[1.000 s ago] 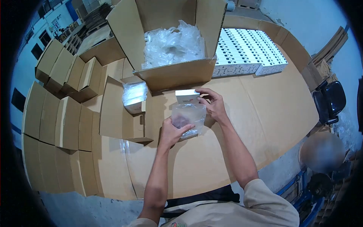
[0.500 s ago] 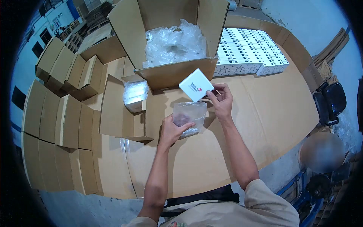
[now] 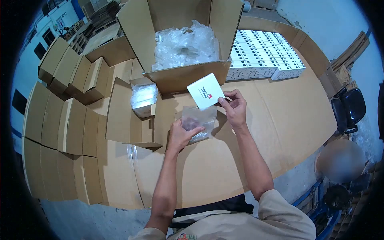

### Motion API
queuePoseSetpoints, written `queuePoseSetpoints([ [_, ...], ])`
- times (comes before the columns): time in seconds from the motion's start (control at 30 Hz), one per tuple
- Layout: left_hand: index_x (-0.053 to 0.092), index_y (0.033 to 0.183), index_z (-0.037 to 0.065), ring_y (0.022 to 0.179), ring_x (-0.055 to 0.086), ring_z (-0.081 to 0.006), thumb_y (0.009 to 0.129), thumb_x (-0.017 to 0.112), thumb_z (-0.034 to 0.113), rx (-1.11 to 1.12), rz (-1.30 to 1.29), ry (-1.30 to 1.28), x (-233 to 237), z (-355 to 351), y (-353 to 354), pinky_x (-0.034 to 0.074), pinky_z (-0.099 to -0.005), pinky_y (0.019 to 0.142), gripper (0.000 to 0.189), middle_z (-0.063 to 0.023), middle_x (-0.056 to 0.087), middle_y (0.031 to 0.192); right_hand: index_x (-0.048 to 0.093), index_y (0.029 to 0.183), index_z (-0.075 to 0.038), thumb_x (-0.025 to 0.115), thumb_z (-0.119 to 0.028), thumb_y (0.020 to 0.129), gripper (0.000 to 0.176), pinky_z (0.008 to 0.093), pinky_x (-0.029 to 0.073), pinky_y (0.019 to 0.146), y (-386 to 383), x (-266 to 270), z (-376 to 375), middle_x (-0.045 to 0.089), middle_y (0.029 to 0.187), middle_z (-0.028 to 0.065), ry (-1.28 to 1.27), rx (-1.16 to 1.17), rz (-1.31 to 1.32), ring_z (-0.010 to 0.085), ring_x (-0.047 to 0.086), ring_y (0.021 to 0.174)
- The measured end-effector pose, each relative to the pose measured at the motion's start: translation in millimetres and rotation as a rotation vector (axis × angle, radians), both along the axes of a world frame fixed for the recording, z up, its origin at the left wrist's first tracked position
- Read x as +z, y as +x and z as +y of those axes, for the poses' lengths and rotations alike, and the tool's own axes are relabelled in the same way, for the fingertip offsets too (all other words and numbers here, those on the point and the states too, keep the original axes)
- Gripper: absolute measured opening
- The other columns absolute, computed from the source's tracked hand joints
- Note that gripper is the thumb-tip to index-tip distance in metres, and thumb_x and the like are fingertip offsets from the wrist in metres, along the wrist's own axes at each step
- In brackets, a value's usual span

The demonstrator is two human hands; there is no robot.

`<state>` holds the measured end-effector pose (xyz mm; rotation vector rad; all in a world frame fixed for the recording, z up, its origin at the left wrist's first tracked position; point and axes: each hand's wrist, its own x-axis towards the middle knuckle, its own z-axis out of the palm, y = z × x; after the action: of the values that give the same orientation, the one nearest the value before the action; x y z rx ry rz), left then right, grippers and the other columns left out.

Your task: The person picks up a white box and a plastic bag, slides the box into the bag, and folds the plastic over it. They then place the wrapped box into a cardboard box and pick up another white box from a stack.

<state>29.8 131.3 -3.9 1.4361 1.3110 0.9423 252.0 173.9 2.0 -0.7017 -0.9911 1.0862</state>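
My right hand (image 3: 235, 107) pinches the right corner of a flat white box (image 3: 205, 91) with small dark print and a red mark. Just below it, a clear plastic bag (image 3: 204, 117) is held by my left hand (image 3: 183, 135), with the thumb across its front and the fingers behind it. The box is above the mouth of the bag, and the bag's top edge lies close under the box's lower corner. To the left stands an open cardboard box (image 3: 135, 134) with a stack of plastic-wrapped packs (image 3: 144, 97) inside.
A large open carton (image 3: 188, 78) full of crumpled clear bags (image 3: 186, 46) stands at the back. Rows of white boxes (image 3: 266, 54) are stacked behind right. Several brown cartons (image 3: 60, 124) line the left side of the cardboard-covered table (image 3: 280, 120). A person (image 3: 340, 160) is at lower right.
The white box has turned slightly and shifted a little left and down. The bag in my left hand has moved slightly left and up.
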Motion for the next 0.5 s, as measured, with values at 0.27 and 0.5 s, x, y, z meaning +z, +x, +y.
queuePoseSetpoints([
  [0.27,0.074,0.108,-0.001,0.089,0.074,-0.0168,0.076,0.092,0.022,0.02,-0.047,0.035,-2,1,-1,0.058,-0.0343,0.084,0.043,-0.0096,0.078,0.097,0.057,0.105,0.002,0.072,0.004,0.092,0.02,0.0322,0.058,0.093,9,-1,3,0.066,0.107,0.013,0.013,0.044,-0.094,0.0189,0.069,0.103],
  [0.5,0.074,0.109,-0.001,0.089,0.074,-0.0166,0.076,0.092,0.021,0.024,-0.009,0.067,1,3,-4,0.059,-0.034,0.084,0.043,-0.0099,0.079,0.098,0.055,0.107,0.001,0.07,0.002,0.093,0.021,0.0329,0.054,0.092,9,-2,6,0.066,0.106,0.0123,0.039,0.063,-0.133,0.0176,0.066,0.102],
])
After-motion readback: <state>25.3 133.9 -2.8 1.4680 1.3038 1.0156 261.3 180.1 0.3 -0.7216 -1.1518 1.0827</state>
